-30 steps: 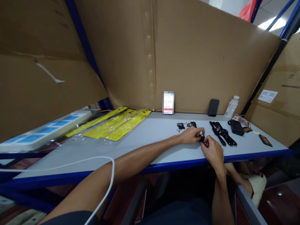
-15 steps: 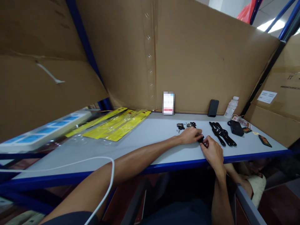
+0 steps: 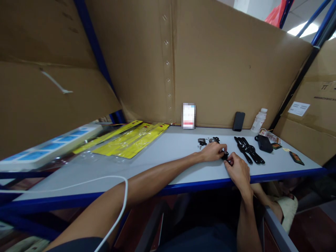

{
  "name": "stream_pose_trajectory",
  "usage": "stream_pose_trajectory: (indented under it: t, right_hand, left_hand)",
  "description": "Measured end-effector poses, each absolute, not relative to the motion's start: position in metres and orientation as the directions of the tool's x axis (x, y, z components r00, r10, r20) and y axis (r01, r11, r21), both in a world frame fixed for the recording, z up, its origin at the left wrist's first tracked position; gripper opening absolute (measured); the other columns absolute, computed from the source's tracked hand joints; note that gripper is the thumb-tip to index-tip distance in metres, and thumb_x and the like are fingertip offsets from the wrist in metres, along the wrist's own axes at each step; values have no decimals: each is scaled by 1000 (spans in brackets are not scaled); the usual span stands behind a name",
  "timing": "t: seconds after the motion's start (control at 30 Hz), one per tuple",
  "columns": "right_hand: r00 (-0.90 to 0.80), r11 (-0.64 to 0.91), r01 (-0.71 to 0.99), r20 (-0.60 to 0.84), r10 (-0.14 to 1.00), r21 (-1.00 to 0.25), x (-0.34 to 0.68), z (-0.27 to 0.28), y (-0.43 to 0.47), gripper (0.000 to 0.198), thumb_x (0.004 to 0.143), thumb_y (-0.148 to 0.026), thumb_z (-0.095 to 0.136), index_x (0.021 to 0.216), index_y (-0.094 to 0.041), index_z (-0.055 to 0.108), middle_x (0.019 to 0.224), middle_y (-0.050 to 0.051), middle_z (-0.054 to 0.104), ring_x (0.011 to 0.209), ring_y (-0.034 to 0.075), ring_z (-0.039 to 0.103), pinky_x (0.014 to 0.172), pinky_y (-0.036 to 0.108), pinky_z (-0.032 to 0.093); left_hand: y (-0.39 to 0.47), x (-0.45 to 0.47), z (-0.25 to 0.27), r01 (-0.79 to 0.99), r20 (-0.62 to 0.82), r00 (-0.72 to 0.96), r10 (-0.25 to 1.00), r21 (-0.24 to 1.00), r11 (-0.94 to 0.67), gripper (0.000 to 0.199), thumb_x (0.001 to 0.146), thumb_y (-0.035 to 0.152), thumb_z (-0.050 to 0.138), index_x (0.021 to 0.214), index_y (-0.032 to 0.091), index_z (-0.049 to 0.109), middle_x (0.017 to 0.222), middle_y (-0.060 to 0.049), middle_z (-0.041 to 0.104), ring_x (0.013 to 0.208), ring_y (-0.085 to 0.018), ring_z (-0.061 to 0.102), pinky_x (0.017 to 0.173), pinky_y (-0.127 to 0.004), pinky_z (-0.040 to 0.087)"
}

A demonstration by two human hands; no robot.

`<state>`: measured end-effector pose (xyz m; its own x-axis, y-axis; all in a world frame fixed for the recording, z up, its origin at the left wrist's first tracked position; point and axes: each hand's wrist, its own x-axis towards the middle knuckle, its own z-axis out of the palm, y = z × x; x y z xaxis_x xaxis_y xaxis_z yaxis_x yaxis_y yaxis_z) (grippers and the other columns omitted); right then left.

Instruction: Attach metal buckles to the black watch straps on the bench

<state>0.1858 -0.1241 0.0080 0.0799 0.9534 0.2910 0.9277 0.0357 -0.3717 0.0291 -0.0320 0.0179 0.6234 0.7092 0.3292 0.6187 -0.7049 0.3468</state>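
Note:
A small black part, whose kind I cannot make out, lies between my two hands, low over the table. My left hand has its fingers bent and closed at the upper end of this part. With thumb and fingers pinched, my right hand grips the lower end. Just beyond the left hand are small black and metal pieces and a second group of dark pieces. Right of my hands lie several long, glossy black plastic pieces with rounded ends, side by side.
Yellow packages and a white power strip lie left. A lit phone and a dark phone lean on the cardboard, near a bottle. A black case stands right. A white cable crosses my left arm.
The fingers of my left hand have shifted and lifted slightly at the black part, so more of it shows. My right hand stays nearly in place.

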Motion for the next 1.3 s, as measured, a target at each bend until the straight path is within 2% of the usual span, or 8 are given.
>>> stream_pose_trajectory:
  t: [0.33, 0.4, 0.5, 0.63, 0.77, 0.97, 1.17, 1.3]
  right_hand:
    - [82, 35, 923, 287, 954, -382, 185, 8, -124, 7, 94, -31, 60, 96, -24, 60, 89, 0, 68, 77, 16, 58, 65, 28, 25]
    - [79, 39, 924, 289, 954, -380, 185, 8, -124, 7, 93, -30, 59, 96, -24, 61, 89, 0, 68, 78, 16, 58, 65, 29, 25]
    - [67, 50, 926, 293, 954, -373, 186, 8, -124, 7, 94, -29, 58, 96, -24, 61, 91, 1, 69, 78, 16, 58, 65, 29, 25]
    - [75, 39, 928, 290, 954, -371, 186, 8, -124, 8, 95, -30, 57, 95, -24, 61, 90, 0, 69, 76, 16, 58, 64, 29, 25]
    - [74, 41, 927, 289, 954, -373, 185, 8, -124, 7, 94, -31, 59, 95, -24, 61, 89, 0, 69, 77, 17, 58, 64, 29, 25]
    - [84, 35, 924, 291, 953, -382, 184, 9, -125, 7, 94, -31, 60, 96, -25, 61, 89, 0, 69, 78, 17, 59, 65, 28, 26]
    - [85, 31, 926, 289, 954, -376, 184, 10, -126, 7, 94, -31, 60, 97, -25, 61, 89, 0, 68, 78, 16, 60, 65, 28, 26]
    - [95, 19, 928, 288, 953, -371, 184, 8, -125, 9, 94, -31, 59, 99, -25, 62, 92, 0, 69, 79, 17, 60, 65, 29, 26]
  left_hand:
    - [-33, 31, 15, 662, 329, 595, 733, 316, -679, 22, 98, 35, 55, 89, 20, 68, 77, -3, 70, 71, -18, 61, 63, -26, 37]
    - [-34, 30, 16, 652, 343, 597, 726, 320, -687, 18, 96, 30, 55, 102, 20, 69, 76, -1, 69, 71, -18, 62, 65, -27, 39]
    - [-36, 27, 18, 559, 369, 680, 634, 299, -773, 34, 88, 15, 54, 117, 22, 67, 86, -1, 72, 80, -18, 65, 73, -27, 44]
    - [-36, 25, 18, 464, 375, 764, 525, 246, -851, 35, 80, 8, 51, 104, 22, 73, 100, -4, 72, 90, -19, 66, 78, -27, 46]
    - [-33, 26, 16, 522, 387, 712, 586, 267, -810, 36, 81, 8, 53, 109, 21, 71, 100, -4, 72, 89, -19, 65, 76, -27, 46]
    - [-33, 29, 16, 616, 352, 653, 670, 268, -741, 13, 95, 24, 58, 104, 21, 67, 91, -4, 72, 87, -21, 67, 74, -28, 44]
    - [-38, 32, 18, 694, 301, 626, 719, 206, -690, 20, 101, 31, 52, 93, 18, 65, 90, -10, 73, 87, -25, 70, 74, -31, 46]
    - [-41, 30, 21, 672, 308, 648, 697, 202, -713, 21, 97, 25, 52, 114, 20, 63, 93, -8, 74, 86, -25, 70, 75, -31, 47]
